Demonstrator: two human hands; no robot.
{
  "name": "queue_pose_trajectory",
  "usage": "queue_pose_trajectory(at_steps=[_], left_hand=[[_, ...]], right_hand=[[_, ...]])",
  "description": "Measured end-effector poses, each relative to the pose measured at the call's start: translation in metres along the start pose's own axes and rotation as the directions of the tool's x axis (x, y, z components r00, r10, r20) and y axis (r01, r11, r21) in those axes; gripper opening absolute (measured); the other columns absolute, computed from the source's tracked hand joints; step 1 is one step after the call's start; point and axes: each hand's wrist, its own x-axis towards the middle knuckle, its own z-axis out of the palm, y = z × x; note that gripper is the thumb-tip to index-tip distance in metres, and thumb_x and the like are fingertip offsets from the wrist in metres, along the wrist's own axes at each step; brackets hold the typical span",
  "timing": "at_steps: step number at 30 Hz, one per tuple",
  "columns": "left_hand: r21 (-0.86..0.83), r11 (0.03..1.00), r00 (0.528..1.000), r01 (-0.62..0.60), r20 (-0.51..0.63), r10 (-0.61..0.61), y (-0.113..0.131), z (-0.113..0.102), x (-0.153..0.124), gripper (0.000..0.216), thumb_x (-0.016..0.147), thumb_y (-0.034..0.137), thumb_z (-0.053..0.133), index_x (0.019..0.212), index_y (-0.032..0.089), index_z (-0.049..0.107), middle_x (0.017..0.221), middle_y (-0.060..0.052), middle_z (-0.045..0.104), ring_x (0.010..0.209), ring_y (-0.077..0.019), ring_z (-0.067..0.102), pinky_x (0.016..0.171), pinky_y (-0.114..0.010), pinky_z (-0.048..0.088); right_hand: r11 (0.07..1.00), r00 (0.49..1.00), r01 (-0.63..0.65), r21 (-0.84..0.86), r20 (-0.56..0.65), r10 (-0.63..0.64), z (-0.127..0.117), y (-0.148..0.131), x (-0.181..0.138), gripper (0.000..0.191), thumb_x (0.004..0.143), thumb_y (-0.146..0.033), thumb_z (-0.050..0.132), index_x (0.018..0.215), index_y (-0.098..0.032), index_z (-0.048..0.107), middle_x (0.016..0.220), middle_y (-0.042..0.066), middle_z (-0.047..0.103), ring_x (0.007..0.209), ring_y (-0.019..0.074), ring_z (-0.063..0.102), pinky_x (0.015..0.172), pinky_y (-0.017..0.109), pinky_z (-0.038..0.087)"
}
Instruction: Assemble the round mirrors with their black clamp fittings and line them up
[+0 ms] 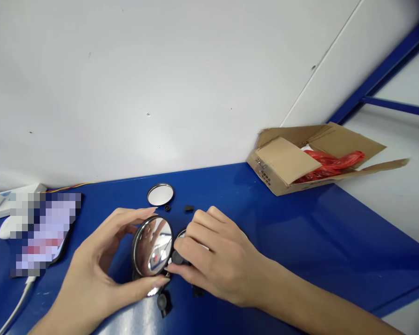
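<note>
While I look down through the head camera, my left hand (pixel 97 263) curves around a round, black-rimmed mirror (pixel 152 246), thumb at the near edge and fingers at the far edge. The mirror is left of centre, over the blue table (pixel 282 232), tilted. At its right rim, my right hand (pixel 221 258) pinches a small black part (pixel 179 257) between thumb and fingers; I cannot tell whether the two are joined. To work well, I judge, I should grip only the rim, keep fingertips off the glass, and line the part up squarely before applying light, even force, as a skewed push could slip. On the far side lies another round mirror (pixel 160 194), with a loose black piece (pixel 189 209) to its right. Near me, a black mount (pixel 163 302) sits close to my left thumb.
</note>
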Motion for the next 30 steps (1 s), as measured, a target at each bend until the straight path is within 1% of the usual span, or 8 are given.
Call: queue_pose_trajectory(at_steps=[5, 9, 12, 16, 22, 25, 28, 30], left_hand=[[0.151, 0.982, 0.993, -0.114, -0.009, 0.116, 0.001, 0.017, -0.010, 0.056, 0.103, 0.040, 0.077, 0.155, 0.047, 0.058, 0.152, -0.007, 0.053, 0.138, -0.0350, 0.061, 0.112, -0.051, 0.061], [0.183, 0.946, 0.962, -0.268, -0.009, 0.274, 0.002, 0.019, -0.017, 0.030, 0.104, 0.027, 0.075, 0.129, 0.042, 0.069, 0.131, -0.008, 0.056, 0.112, -0.0308, 0.061, 0.082, -0.040, 0.061], [0.126, 0.930, 0.939, -0.344, 0.057, 0.339, 0.006, 0.018, -0.016, 0.030, 0.104, 0.010, 0.062, 0.115, 0.036, 0.071, 0.119, -0.008, 0.056, 0.093, -0.0241, 0.058, 0.069, -0.035, 0.054], [0.002, 0.941, 0.928, -0.339, 0.168, 0.333, 0.008, 0.018, -0.013, 0.024, 0.109, 0.020, 0.062, 0.121, 0.039, 0.071, 0.109, -0.006, 0.059, 0.080, -0.0211, 0.056, 0.063, -0.034, 0.052], [-0.097, 0.961, 0.911, -0.257, 0.307, 0.275, 0.013, 0.015, -0.013, 0.019, 0.110, 0.044, 0.066, 0.124, 0.040, 0.078, 0.104, -0.009, 0.063, 0.078, -0.0241, 0.060, 0.063, -0.038, 0.059], [-0.073, 0.976, 0.914, -0.207, 0.342, 0.220, 0.016, 0.011, -0.014, 0.017, 0.106, 0.042, 0.071, 0.120, 0.037, 0.079, 0.104, -0.010, 0.065, 0.083, -0.0263, 0.063, 0.066, -0.039, 0.062], [-0.017, 0.981, 0.900, -0.194, 0.394, 0.185, 0.015, 0.004, -0.012, 0.012, 0.103, 0.029, 0.069, 0.109, 0.035, 0.078, 0.104, -0.007, 0.066, 0.081, -0.0235, 0.062, 0.067, -0.037, 0.060], [0.050, 0.979, 0.929, -0.200, 0.329, 0.173, 0.009, -0.001, -0.008, 0.017, 0.101, 0.017, 0.064, 0.103, 0.032, 0.072, 0.105, -0.005, 0.066, 0.083, -0.0220, 0.062, 0.068, -0.035, 0.055]], right_hand=[[0.998, 0.998, 0.059, -0.013, 0.006, -0.059, -0.003, -0.008, 0.000, 0.032, 0.117, -0.035, 0.062, 0.091, -0.018, 0.073, 0.081, 0.001, 0.064, 0.077, 0.0199, 0.047, 0.070, 0.040, 0.033], [0.991, 0.992, 0.096, 0.096, 0.072, -0.103, -0.008, -0.017, 0.000, 0.026, 0.115, -0.040, 0.068, 0.098, -0.021, 0.073, 0.083, 0.001, 0.063, 0.077, 0.0198, 0.047, 0.068, 0.040, 0.033], [0.948, 0.973, 0.041, 0.316, 0.204, -0.110, -0.014, -0.014, 0.004, 0.030, 0.113, -0.042, 0.074, 0.091, -0.023, 0.067, 0.086, -0.002, 0.065, 0.080, 0.0172, 0.050, 0.074, 0.035, 0.038], [0.810, 0.933, -0.065, 0.583, 0.324, -0.158, -0.020, -0.002, 0.009, 0.025, 0.114, -0.033, 0.072, 0.092, -0.023, 0.068, 0.094, -0.003, 0.070, 0.087, 0.0146, 0.057, 0.088, 0.029, 0.047], [0.581, 0.921, -0.099, 0.808, 0.296, -0.254, -0.019, 0.009, 0.013, 0.026, 0.117, -0.029, 0.066, 0.092, -0.022, 0.064, 0.105, 0.001, 0.075, 0.104, 0.0149, 0.066, 0.100, 0.028, 0.051], [0.550, 0.918, -0.128, 0.825, 0.309, -0.249, -0.018, 0.010, 0.014, 0.031, 0.121, -0.034, 0.058, 0.092, -0.023, 0.063, 0.109, 0.003, 0.076, 0.109, 0.0158, 0.067, 0.101, 0.030, 0.053], [0.532, 0.923, -0.141, 0.835, 0.305, -0.235, -0.023, 0.010, 0.012, 0.034, 0.122, -0.040, 0.054, 0.095, -0.023, 0.066, 0.104, 0.002, 0.075, 0.104, 0.0149, 0.068, 0.100, 0.030, 0.053], [0.584, 0.938, -0.171, 0.793, 0.312, -0.148, -0.031, 0.012, 0.009, 0.033, 0.121, -0.043, 0.057, 0.098, -0.023, 0.068, 0.097, 0.000, 0.073, 0.096, 0.0149, 0.067, 0.097, 0.031, 0.053]])
